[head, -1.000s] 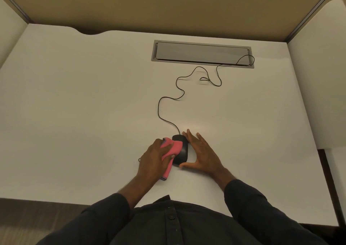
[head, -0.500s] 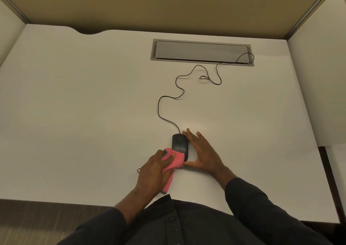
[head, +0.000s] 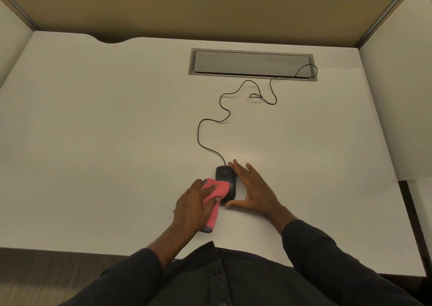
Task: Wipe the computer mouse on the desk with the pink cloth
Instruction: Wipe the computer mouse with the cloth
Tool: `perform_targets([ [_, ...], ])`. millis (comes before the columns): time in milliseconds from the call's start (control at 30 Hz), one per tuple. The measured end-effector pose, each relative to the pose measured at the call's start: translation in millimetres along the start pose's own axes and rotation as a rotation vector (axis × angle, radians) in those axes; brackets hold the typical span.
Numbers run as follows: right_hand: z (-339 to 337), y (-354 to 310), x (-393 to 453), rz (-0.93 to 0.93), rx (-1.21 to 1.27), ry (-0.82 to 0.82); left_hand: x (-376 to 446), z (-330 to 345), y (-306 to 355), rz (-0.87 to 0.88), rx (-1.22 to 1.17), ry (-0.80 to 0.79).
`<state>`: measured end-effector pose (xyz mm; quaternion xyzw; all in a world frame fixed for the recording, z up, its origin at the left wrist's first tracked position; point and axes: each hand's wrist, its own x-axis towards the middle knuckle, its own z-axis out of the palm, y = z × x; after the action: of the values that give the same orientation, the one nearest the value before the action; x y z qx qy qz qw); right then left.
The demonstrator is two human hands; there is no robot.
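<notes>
I see the black computer mouse [head: 225, 184] lying on the white counter [head: 93, 142], and I take it as my landmark for everything else. Its nose points away from me, and its thin black cable [head: 211, 128] leaves that far end, snakes across the counter in loose curves and runs into the right end of the grey cable hatch [head: 251, 64] set in the counter well beyond the mouse. My left hand [head: 192, 208] sits just to the left of the mouse and a little nearer to me than its tail; the fingers [head: 205, 190] are curled round the pink cloth [head: 216, 192] and grip it in a bunch. The far end of the cloth lies pressed against the left rear flank of the mouse, covering part of that side, while the near end of the cloth, edged in a darker hem, trails out from under the hand toward me. My right hand [head: 253, 188] lies flat on the counter just to the right of the mouse, fingers straight and spread; the fingertips reach past the nose of the mouse, the thumb stretches toward the mouse's tail and touches or nearly touches it, and I cannot tell which. Both dark sleeves [head: 327, 256] come in from the near edge of the counter.
</notes>
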<state>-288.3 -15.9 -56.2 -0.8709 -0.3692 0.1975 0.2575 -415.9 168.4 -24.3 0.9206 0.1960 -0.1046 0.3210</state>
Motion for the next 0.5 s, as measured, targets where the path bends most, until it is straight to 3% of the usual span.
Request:
perform_targets([
  [267, -3, -4, -1, -0.033, -0.007, 0.021, 32, -19, 11, -0.070, 0.035, -0.036],
  [500, -6, -6, -2, -0.070, -0.011, 0.042, 64, -34, 34, -0.013, 0.210, -0.078],
])
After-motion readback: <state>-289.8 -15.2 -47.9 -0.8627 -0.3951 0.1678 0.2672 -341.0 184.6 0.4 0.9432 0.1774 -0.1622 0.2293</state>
